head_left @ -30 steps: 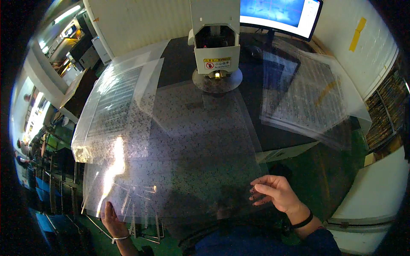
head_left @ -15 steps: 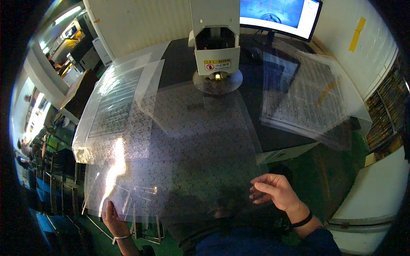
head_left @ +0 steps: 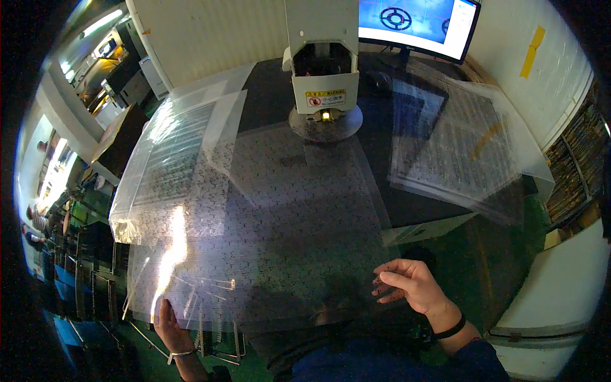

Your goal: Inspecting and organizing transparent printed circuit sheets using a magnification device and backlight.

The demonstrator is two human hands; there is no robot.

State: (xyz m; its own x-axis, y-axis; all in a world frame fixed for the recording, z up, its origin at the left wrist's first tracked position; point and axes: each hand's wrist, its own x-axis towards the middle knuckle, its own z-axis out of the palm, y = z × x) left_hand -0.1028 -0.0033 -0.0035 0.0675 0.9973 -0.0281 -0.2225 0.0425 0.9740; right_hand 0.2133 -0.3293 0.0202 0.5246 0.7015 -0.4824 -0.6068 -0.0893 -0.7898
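Over the front edge of the matt surface (head_left: 417,208) hangs a glossy plastic sheet (head_left: 299,204); nearer the back, a metallic-looking disc (head_left: 324,132).

Factory workshop. Pale machine (head_left: 323,83) and monitor (head_left: 417,28) on black bench (head_left: 264,95). Green floor (head_left: 487,254), strip light (head_left: 102,22), people (head_left: 38,221) farther off.

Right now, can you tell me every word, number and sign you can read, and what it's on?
On the machine: a yellow and white label with dark print and a round red sign; I don't copy out its words.
On the screen: dark wheel shapes on blue; anything in the pale side panel is too small to read.
On the clear sheet: tiny dark marks, too small to read.
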